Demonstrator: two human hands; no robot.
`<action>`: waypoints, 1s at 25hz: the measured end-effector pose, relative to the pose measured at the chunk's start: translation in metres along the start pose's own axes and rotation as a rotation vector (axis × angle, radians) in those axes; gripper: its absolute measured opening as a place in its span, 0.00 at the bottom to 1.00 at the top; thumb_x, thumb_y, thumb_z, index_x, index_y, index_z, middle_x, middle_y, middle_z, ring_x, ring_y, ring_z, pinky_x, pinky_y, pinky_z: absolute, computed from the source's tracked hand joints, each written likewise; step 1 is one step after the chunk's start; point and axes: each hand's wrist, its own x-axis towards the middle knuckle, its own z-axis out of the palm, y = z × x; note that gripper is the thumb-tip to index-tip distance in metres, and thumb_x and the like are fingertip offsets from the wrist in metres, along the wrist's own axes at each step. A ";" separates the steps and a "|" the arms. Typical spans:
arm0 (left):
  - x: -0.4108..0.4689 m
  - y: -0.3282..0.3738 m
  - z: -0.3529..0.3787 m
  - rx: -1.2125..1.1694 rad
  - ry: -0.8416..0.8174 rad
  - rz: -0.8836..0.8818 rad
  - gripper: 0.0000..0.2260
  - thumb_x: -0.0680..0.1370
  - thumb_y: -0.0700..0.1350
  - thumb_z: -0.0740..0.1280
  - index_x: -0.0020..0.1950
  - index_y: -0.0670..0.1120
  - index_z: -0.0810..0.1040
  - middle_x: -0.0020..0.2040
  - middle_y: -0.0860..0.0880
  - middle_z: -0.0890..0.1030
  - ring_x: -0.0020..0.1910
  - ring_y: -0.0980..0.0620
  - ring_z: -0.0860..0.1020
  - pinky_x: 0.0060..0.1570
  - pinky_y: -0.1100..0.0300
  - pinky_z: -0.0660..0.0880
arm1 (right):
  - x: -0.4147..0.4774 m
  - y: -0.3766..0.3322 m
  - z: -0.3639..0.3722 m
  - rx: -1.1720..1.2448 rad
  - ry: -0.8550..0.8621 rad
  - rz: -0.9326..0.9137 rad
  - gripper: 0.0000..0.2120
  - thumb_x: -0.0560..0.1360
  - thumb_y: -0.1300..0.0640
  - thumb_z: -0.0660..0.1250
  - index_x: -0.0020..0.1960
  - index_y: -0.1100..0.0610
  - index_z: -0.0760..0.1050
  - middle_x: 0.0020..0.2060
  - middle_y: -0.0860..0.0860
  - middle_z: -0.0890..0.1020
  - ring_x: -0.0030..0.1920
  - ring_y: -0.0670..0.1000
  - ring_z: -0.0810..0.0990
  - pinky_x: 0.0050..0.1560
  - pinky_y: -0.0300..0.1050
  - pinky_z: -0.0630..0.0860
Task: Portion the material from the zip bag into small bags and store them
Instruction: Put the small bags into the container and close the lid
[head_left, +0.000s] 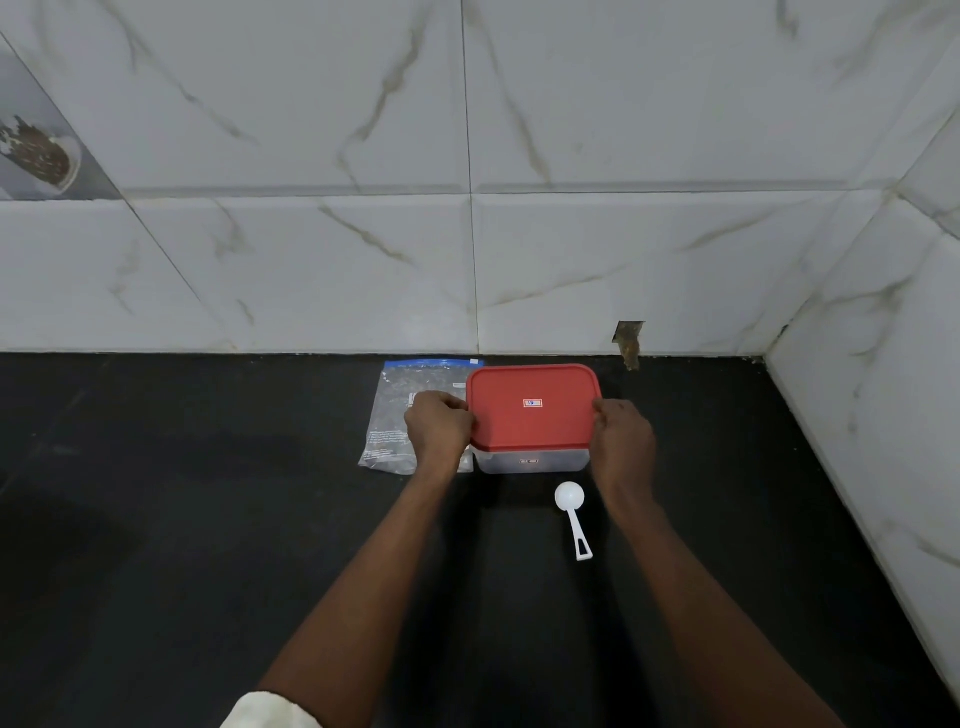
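Red lid on clear container: left hand, right hand, each grip clamped on edge (opposite ends); lift evenly.

You're facing a black counter butting against white marble wall tiles; a chipped hole is showing at their base.

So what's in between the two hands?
The plastic box with its red lid sits between them. The left hand grips the lid's left edge, the right hand its right edge. The head camera shows this.
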 end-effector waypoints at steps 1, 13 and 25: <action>-0.001 0.001 0.000 0.015 -0.002 0.000 0.14 0.68 0.31 0.72 0.52 0.41 0.84 0.49 0.42 0.85 0.45 0.44 0.84 0.48 0.47 0.83 | -0.002 0.000 0.000 -0.019 -0.013 -0.012 0.16 0.80 0.66 0.57 0.64 0.63 0.76 0.59 0.58 0.79 0.53 0.57 0.79 0.53 0.46 0.74; -0.021 -0.019 0.021 0.722 -0.481 0.896 0.21 0.81 0.44 0.66 0.74 0.52 0.72 0.79 0.48 0.64 0.79 0.45 0.59 0.79 0.51 0.50 | -0.092 0.029 0.009 -0.251 -0.215 0.148 0.11 0.74 0.49 0.66 0.39 0.56 0.77 0.39 0.52 0.80 0.41 0.54 0.80 0.36 0.44 0.70; 0.006 -0.008 0.014 0.247 -0.149 0.546 0.27 0.84 0.56 0.53 0.81 0.48 0.56 0.83 0.46 0.47 0.81 0.46 0.42 0.79 0.47 0.48 | -0.016 0.003 -0.007 0.208 0.015 -0.081 0.25 0.83 0.48 0.53 0.77 0.57 0.59 0.77 0.53 0.58 0.77 0.51 0.54 0.75 0.46 0.54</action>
